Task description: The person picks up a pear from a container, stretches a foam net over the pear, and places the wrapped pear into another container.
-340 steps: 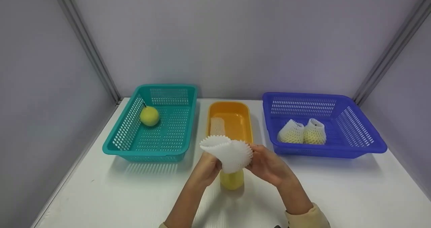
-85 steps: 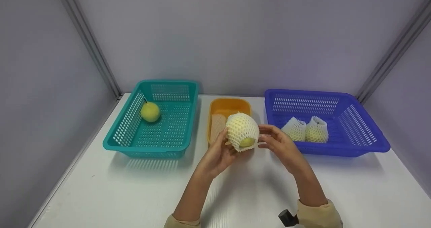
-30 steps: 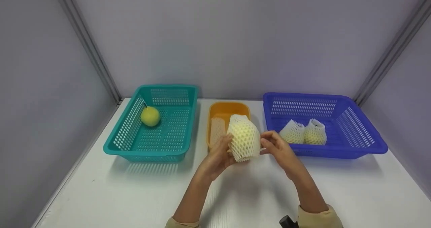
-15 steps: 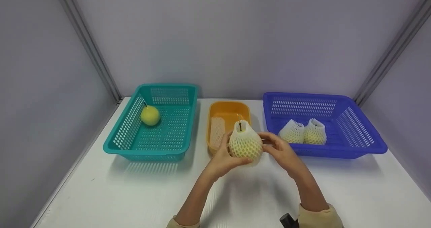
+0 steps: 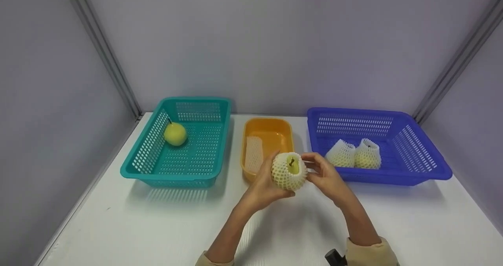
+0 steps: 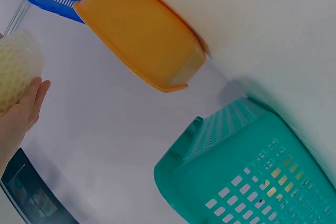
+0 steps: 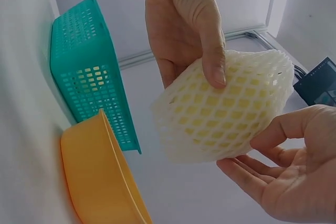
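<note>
Head cam has the netted fruit point(image 5: 282, 177) held up above the white table point(image 5: 149, 226), on my side of the orange tray point(image 5: 278, 140) and a touch right of its middle, tipped so the stem point(image 5: 291, 162) points up at the camera. Left hand point(image 5: 262, 192) is curled round it pretty snugly, thumb on the near side; right hand point(image 5: 327, 180) is half bent, and the right wrist view has its thumb and fingertips lightly pinching the other side. Lying inside the tray along its left wall is a flat foam net point(image 5: 254, 154). Left of the tray is a teal basket point(image 5: 204, 150) with one bare yellow fruit point(image 5: 175, 134), and right of the tray a blue basket point(image 5: 377, 175) holds two wrapped fruits point(image 5: 340, 155) side by side. Some black gadget point(image 5: 333, 256) sits by my right sleeve point(image 5: 370, 254), nearer me than the tray, too cut off to identify.
</note>
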A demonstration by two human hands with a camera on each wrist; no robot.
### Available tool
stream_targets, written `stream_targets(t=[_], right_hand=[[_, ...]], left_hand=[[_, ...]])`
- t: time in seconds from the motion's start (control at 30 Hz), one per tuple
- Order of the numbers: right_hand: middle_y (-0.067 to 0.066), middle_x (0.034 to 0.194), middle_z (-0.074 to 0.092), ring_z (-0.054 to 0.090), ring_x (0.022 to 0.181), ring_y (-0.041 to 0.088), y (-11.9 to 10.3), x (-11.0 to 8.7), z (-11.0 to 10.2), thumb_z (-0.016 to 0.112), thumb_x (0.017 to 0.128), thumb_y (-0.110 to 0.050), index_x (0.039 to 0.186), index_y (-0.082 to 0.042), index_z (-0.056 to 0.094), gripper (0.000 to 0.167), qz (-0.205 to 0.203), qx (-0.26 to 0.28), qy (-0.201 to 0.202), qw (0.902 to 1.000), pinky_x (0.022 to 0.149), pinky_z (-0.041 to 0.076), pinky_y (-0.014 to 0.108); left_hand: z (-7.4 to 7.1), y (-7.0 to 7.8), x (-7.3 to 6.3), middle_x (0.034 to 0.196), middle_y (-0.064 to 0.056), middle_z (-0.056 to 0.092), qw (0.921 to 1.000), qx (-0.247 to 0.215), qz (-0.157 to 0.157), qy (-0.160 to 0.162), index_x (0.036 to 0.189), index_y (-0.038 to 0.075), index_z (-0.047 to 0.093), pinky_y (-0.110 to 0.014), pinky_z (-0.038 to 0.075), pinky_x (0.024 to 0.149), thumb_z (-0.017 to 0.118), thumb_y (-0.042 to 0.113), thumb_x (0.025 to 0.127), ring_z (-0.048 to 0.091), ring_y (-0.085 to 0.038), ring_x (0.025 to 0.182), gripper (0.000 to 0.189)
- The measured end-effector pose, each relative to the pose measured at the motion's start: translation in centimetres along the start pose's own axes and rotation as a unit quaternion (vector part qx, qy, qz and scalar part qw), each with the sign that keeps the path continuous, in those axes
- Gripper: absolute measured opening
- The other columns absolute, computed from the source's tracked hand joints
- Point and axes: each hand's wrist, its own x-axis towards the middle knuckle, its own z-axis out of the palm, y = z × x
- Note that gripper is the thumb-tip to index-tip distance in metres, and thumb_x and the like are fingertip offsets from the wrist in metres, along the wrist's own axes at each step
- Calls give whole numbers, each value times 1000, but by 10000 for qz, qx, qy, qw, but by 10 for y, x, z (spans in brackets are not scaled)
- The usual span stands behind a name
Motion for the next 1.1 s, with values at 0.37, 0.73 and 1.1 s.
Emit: stream_targets(t=[0.37,0.73,1.1], right_hand=[[15,125,47,47,114,29,-1,2,2,55,92,-19,126,-1,42,40,259,16,44,9997,93,39,43],[17,126,45,49,109,30,1,2,0,61,89,-24,141,-6,29,64,429,-445,-105,9980,87,44,43],[17,117,49,51,99,26,-6,1,0,46,93,-36,136,-3,31,57,919,112,161,9956,91,40,43]], left_hand=[[-4,-1,2,131,-16,42,9965,-258,-784,97,143,3,18,-43,38,95,62,43,85,46,-26,114,83],[-8,3,2,122,-17,51,9709,-1944,-1191,-734,143,3,22,-39,43,90,46,37,96,58,-27,101,63],[-9,-1,3,108,-18,55,9507,-2736,-1310,-637,128,-12,39,-37,47,83,57,24,91,61,-27,89,55]])
